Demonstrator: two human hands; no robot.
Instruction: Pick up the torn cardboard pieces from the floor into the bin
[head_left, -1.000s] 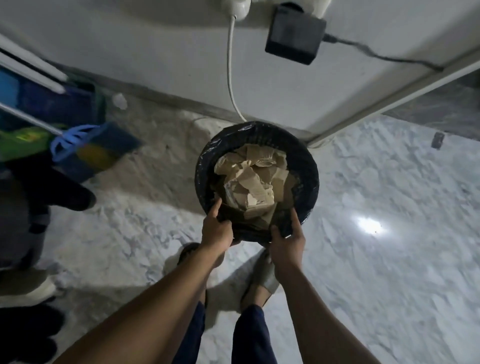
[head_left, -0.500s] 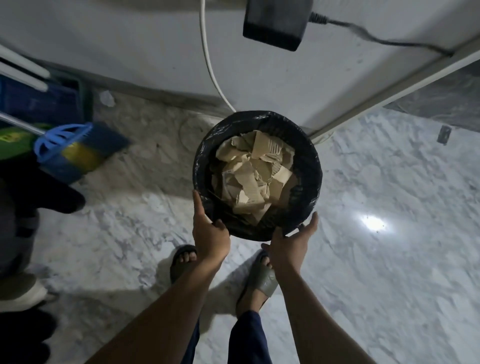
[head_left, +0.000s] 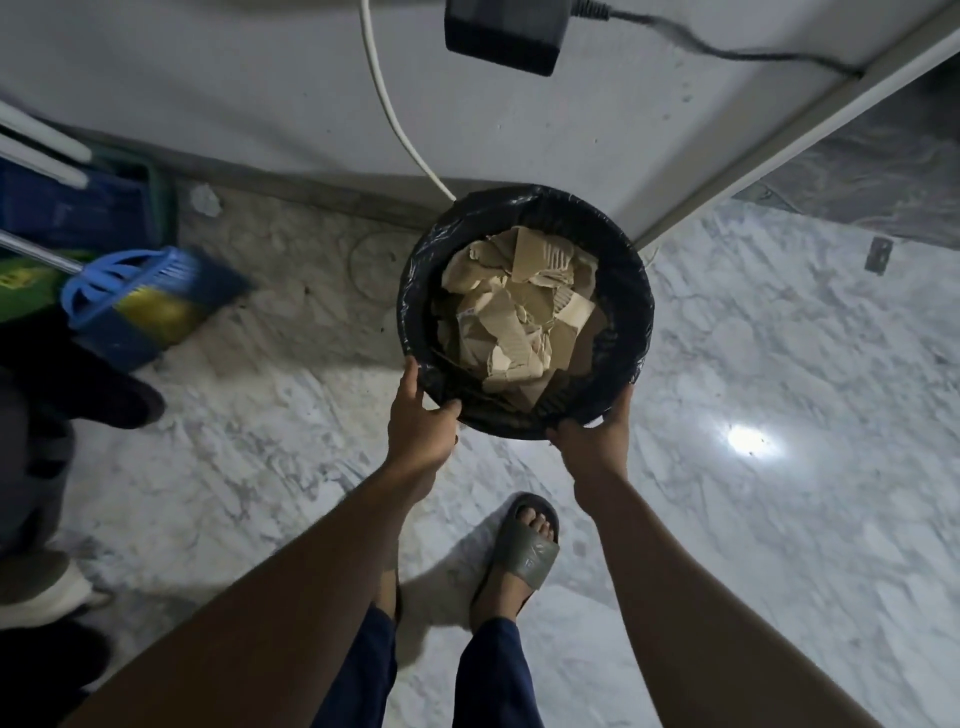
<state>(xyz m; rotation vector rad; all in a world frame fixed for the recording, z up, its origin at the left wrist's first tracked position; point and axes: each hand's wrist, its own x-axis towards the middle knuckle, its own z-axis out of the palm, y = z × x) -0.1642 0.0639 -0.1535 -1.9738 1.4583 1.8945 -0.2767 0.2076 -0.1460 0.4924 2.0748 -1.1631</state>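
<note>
Marble floor (head_left: 779, 519) in view shows no loose scraps. The bin (head_left: 636, 291) is far centre by the wall, with the torn cardboard pieces (head_left: 519, 317) heaped inside (task looks all but done). Since a second ago the left hand (head_left: 418, 431) and right hand (head_left: 589, 441) have slid apart along the near rim, fingers now clamped on the bin at either side.

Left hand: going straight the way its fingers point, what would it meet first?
The bin: the left hand holds its near rim. Past that, its fingers likely run along the bin's side toward the wall; depth is unclear.
</note>
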